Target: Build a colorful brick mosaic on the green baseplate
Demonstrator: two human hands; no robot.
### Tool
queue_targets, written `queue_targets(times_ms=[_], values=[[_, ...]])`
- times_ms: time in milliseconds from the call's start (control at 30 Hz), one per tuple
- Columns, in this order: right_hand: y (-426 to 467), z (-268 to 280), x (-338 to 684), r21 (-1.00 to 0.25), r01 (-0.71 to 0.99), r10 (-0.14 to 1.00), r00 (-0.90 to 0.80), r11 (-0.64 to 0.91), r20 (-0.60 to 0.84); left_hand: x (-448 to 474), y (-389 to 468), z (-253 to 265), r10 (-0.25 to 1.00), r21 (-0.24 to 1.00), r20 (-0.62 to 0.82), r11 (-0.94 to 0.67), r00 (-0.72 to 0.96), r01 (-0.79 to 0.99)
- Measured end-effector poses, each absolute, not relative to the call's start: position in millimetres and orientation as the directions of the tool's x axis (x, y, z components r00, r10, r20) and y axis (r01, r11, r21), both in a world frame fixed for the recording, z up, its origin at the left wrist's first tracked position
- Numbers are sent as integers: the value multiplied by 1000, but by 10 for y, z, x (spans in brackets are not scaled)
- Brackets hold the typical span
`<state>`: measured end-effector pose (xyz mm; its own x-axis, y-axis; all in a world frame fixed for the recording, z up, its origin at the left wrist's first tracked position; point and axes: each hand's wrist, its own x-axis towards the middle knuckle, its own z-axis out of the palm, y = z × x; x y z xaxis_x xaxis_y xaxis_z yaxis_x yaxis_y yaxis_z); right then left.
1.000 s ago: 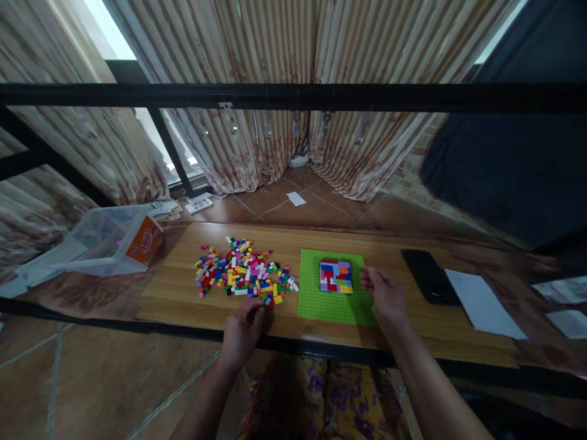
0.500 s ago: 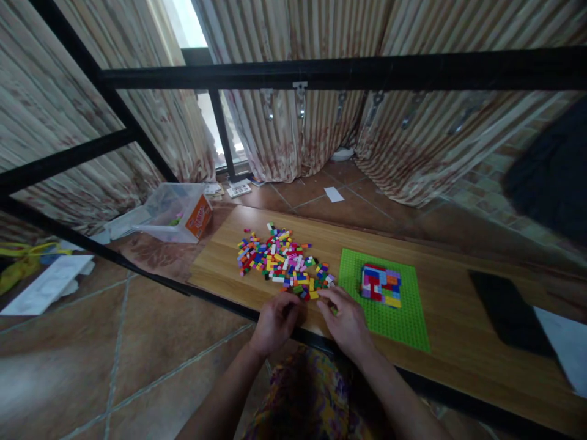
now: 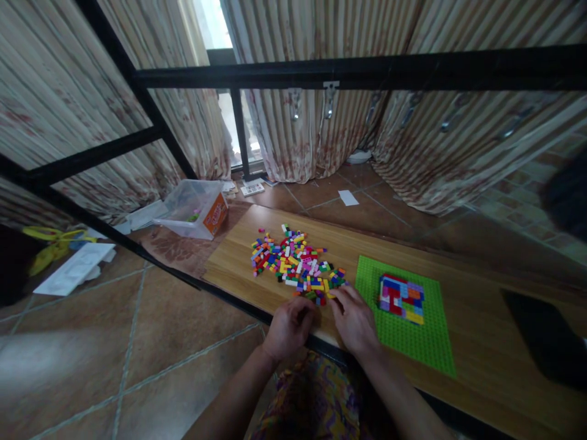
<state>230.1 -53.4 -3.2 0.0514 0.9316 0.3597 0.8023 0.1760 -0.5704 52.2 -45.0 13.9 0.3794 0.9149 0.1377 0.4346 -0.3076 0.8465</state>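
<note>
left hand [image 3: 290, 330]: your fingers curl by the near edge of the loose bricks [image 3: 288, 260]; whether they grip one cannot be told.
right hand [image 3: 356, 322]: your fingers bend beside the same bricks, their hold also unclear.
loose bricks: spread on the counter [image 3: 238, 244] before you, left of the green baseplate [image 3: 415, 348].
brick block [image 3: 400, 298]: multicoloured, on that baseplate, to your right.
clear bin [image 3: 181, 209]: beyond the counter's left end.

light: dim overall, daylight from bright window gap [image 3: 211, 24] | glare: pale sheen on floor tiles [image 3: 27, 354], lower left | shadow: far right murky | focus: loose bricks [image 3: 306, 264] soft, fine detail lost | lens: wide-angle stretching toward edges
</note>
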Motion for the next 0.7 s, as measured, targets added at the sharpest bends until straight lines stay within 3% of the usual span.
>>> queue_targets(times_ms=[233, 333, 433, 533, 600, 700], values=[[-788, -164, 2263, -580, 775, 872, 77, 253, 483, 489, -389, 117, 959, 927, 158, -226, 236, 299], [-890, -213, 2254, -566, 767, 871, 19, 302, 490, 342, -98, 197, 971, 894, 204, -237, 127, 381], [-914, -217, 2242, -559, 772, 872, 12, 303, 489, 167, 346, 322, 951, 720, 295, -284, 91, 633], [-899, -204, 2233, -562, 775, 877, 23, 288, 480, 57, 739, 398, 925, 466, 325, -338, 196, 818], [-892, -202, 2231, -569, 775, 882, 33, 274, 470, 36, 899, 399, 908, 334, 285, -394, 307, 856], [-890, -212, 2233, -580, 770, 888, 39, 266, 459, 48, 1002, 365, 892, 280, 249, -440, 378, 853]])
